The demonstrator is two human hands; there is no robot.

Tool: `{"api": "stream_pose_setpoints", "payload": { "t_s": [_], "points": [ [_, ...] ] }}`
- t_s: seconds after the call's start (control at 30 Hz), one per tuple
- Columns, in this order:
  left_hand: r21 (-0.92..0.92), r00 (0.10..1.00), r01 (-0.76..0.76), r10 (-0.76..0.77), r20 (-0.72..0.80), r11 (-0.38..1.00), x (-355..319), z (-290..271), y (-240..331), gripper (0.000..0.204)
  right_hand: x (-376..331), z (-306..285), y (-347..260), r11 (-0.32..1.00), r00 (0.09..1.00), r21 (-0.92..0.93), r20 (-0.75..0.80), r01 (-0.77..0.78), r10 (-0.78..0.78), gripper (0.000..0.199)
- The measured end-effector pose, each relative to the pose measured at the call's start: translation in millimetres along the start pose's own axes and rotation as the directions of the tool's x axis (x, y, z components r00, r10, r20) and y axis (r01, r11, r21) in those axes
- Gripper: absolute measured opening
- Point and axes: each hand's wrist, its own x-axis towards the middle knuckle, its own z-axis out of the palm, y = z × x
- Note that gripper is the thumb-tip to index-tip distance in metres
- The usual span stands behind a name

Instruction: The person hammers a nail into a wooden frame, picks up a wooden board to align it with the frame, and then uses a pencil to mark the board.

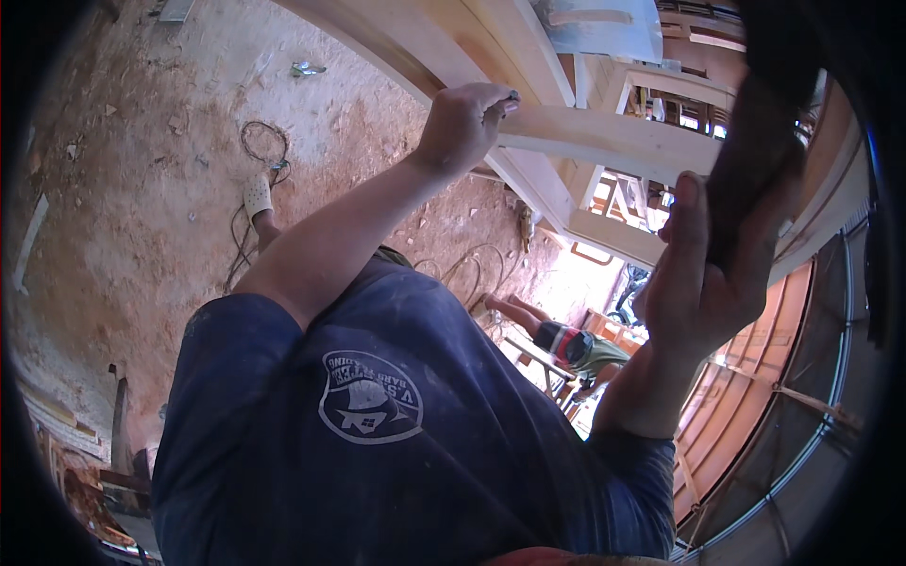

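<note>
My left hand (460,129) is closed in a pinch against a pale wooden frame (613,135). A small dark tip (513,95) shows at its fingertips; what it belongs to is too small to make out. Raised at the right, my right hand (713,269) is wrapped round a long dark object (755,141), its thumb pointing up along the side. That object runs up to the top right, where it widens into deep shadow, so its kind does not show. Boards of the frame pass behind and beside both hands.
A pale blue sheet (604,28) lies over the frame's far part. On the dusty reddish floor are a looped cable (264,143) and a crumpled wrapper (307,69). A foot in a light clog (257,196) stands at the left. Another person (576,347) is farther off, near a bench (538,357).
</note>
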Motion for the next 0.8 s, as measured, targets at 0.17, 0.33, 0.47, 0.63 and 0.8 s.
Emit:
{"api": "stream_pose_setpoints", "payload": {
  "t_s": [0.17, 0.33, 0.47, 0.63, 0.8],
  "points": [
    [0.009, 0.999, 0.010, -0.011, 0.047, 1.000, 0.1, -1.8, 6.7, 0.013, -5.0, 19.6, 31.1, 0.850, 0.830, -0.526, 0.484, 0.022, 0.277, 0.059],
    [-0.011, 1.000, -0.014, 0.014, 0.001, 1.000, 0.9, -2.7, 4.7, 0.013, 7.9, 10.3, 1.2, 0.970, 0.971, -0.240, 0.237, 0.035, 0.024, 0.061],
    [0.022, 1.000, -0.019, 0.019, 0.013, 1.000, 3.6, -4.6, 5.6, 0.012, 9.3, 8.3, -2.5, 0.993, 0.996, -0.076, 0.019, 0.088, -0.087, 0.061],
    [-0.013, 1.000, -0.003, 0.003, 0.015, 1.000, -0.5, -1.5, 7.2, 0.012, 13.1, 21.5, 8.8, 0.750, 0.606, -0.660, 0.579, -0.045, 0.546, 0.059],
    [0.014, 1.000, -0.016, 0.016, -0.003, 1.000, 0.9, -6.1, 5.8, 0.011, 14.2, 10.4, -0.1, 0.963, 0.982, -0.237, 0.167, 0.126, -0.087, 0.061]
  ]
}}
